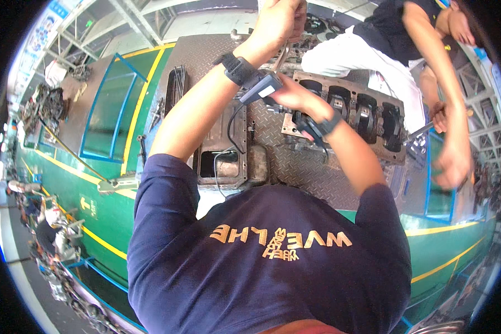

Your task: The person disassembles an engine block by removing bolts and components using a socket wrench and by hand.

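Note:
My left hand point(284, 23) is raised at the top edge of the view, its fingers curled round something I cannot make out. Below it, my right hand point(296, 93) reaches in, its fingers partly hidden behind the black box-shaped device point(261, 89) on my left wrist. A slim metal bar point(282, 57) shows between the two hands; where its ends go is hidden. Close to my right forearm lies a rusty engine block point(364, 114) with a row of large dark openings. An oil-pan-like metal housing point(224, 146) rests under my left forearm.
Across the diamond-plate table point(295, 167), a co-worker in white trousers point(345, 54) leans over the block, one hand point(440, 118) at a metal bar point(420, 132). The other hand point(453, 167) is blurred. A tray of rods point(177, 83) stands at left.

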The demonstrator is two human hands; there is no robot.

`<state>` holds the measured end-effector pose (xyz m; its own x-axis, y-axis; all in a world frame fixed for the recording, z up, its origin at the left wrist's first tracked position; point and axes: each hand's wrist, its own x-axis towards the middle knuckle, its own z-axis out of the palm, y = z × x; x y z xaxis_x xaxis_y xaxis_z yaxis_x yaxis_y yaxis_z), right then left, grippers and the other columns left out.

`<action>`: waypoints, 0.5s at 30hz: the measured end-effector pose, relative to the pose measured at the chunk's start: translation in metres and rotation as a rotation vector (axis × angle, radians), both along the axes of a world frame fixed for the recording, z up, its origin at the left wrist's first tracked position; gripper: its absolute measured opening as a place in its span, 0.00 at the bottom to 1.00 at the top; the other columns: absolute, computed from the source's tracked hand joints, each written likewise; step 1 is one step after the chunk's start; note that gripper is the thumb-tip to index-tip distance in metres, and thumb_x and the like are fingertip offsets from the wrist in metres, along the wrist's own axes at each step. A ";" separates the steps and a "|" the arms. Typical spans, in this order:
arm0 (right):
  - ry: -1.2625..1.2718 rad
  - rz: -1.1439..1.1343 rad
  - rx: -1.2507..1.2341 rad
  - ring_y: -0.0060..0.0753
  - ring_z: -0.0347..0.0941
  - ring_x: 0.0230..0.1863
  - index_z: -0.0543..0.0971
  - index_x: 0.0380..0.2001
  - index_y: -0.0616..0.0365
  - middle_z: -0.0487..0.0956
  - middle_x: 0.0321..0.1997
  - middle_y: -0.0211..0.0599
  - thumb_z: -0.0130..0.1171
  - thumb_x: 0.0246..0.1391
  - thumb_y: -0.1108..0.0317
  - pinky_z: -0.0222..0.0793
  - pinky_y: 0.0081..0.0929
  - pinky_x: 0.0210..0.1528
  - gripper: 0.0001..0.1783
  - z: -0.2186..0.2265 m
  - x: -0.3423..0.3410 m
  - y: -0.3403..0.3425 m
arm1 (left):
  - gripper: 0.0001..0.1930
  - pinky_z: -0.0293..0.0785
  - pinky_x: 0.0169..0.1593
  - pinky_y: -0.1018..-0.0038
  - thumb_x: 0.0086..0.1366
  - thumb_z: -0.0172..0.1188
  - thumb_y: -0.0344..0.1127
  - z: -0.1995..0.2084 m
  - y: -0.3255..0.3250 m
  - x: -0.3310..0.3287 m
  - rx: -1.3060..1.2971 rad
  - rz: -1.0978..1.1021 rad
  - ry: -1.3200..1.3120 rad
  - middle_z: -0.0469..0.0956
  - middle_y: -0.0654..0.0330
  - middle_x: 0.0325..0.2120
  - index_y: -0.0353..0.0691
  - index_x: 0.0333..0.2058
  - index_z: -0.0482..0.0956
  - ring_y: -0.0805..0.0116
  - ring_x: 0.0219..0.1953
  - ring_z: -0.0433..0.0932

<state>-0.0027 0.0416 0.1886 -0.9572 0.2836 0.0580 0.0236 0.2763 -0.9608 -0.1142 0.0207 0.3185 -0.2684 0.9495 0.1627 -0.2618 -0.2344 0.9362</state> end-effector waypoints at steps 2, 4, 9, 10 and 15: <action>0.389 -0.004 0.297 0.29 0.75 0.52 0.79 0.50 0.60 0.83 0.49 0.36 0.65 0.60 0.64 0.70 0.35 0.55 0.18 -0.026 -0.035 0.027 | 0.26 0.48 0.14 0.75 0.76 0.47 0.55 0.002 -0.001 0.014 0.017 -0.057 0.000 0.54 0.71 0.10 0.48 0.20 0.62 0.76 0.09 0.52; 0.613 -0.246 0.265 0.31 0.76 0.46 0.81 0.46 0.62 0.84 0.43 0.36 0.64 0.59 0.66 0.71 0.37 0.50 0.15 -0.020 -0.058 0.042 | 0.24 0.50 0.14 0.75 0.77 0.47 0.52 0.004 -0.009 0.015 0.025 -0.092 0.000 0.56 0.70 0.10 0.47 0.21 0.62 0.76 0.10 0.54; 0.147 -0.502 0.021 0.21 0.75 0.26 0.86 0.40 0.62 0.84 0.30 0.34 0.55 0.60 0.61 0.69 0.26 0.27 0.17 -0.005 0.017 0.083 | 0.21 0.56 0.17 0.77 0.76 0.47 0.45 0.000 -0.017 -0.006 0.139 0.171 0.010 0.58 0.70 0.11 0.46 0.22 0.64 0.76 0.12 0.57; 0.054 -0.488 0.042 0.20 0.75 0.25 0.86 0.43 0.61 0.83 0.29 0.31 0.58 0.57 0.62 0.69 0.25 0.26 0.17 0.038 0.039 0.025 | 0.21 0.55 0.17 0.77 0.76 0.47 0.45 -0.001 -0.022 -0.020 0.145 0.181 -0.010 0.58 0.70 0.12 0.47 0.22 0.65 0.76 0.12 0.57; 0.074 -0.077 0.002 0.38 0.79 0.50 0.81 0.47 0.62 0.85 0.46 0.46 0.63 0.58 0.63 0.70 0.35 0.56 0.17 0.001 -0.007 -0.009 | 0.21 0.51 0.16 0.77 0.77 0.46 0.47 0.008 -0.009 0.017 0.122 0.169 0.104 0.58 0.72 0.13 0.48 0.22 0.64 0.78 0.12 0.55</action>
